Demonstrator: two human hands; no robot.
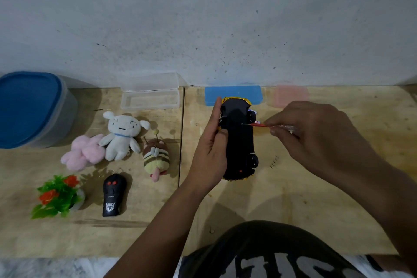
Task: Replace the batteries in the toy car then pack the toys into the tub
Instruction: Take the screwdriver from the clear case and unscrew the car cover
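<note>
A yellow toy car lies upside down on the wooden table, its black underside facing up. My left hand grips its left side, thumb on the underside. My right hand pinches a small red screwdriver whose tip touches the car's underside near the far wheels. The tub, with a blue lid on it, stands at the far left. A white plush dog, a pink plush, a striped bee plush and a black remote lie to the left of the car.
An open clear plastic case sits by the wall. A blue box and a pink box lie behind the car. A small artificial plant with red flowers stands at the front left. The wall runs along the table's back.
</note>
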